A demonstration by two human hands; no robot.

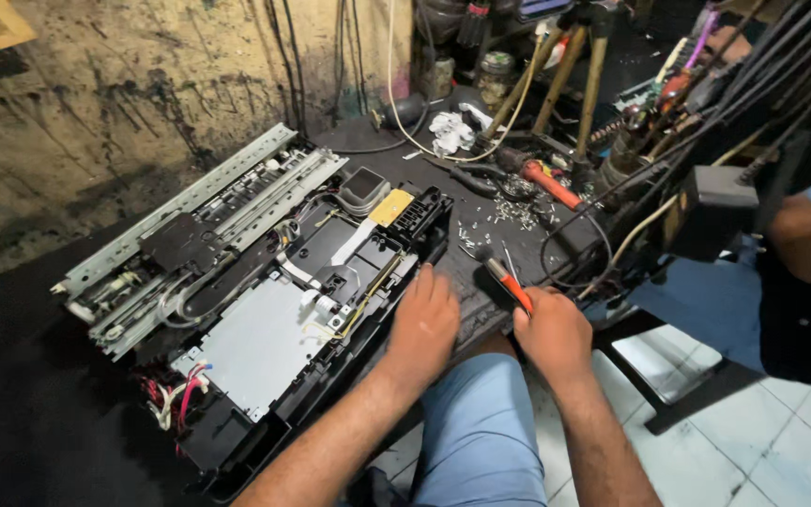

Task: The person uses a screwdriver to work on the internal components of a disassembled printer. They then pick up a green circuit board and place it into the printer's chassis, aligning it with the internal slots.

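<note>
Near front edge of the workbench [30, 310]: I see an opened printer chassis [255, 310] lying flat, its long side running from the front left corner toward the middle of the bench.
Left hand [421, 324]: rests palm down on the chassis's near right edge, fingers spread and flat, gripping nothing.
Right hand [551, 333]: fingers closed round the orange handle of a screwdriver [504, 277], whose dark tip points up-left toward the chassis's right end.
How the chassis will handle: I judge it heavy and stiff along the steel rail [180, 202] at the rear, but fragile in the middle, where a white ribbon cable [354, 242] and the bundle of coloured wires [175, 394] lie exposed.
Where to hold: the black plastic frame at its outer edges or the grey metal plate [255, 347], never the cables.
Small parts: loose screws [499, 218] lie scattered just beyond the screwdriver, easily swept off.
Rear right corner: crowded with tools, black cables [762, 75] and a second orange-handled tool [546, 183]; little room there.
Open room: the bare dark bench to the left.
Front edge: the chassis possibly overhangs it; I cannot be sure from this angle.
</note>
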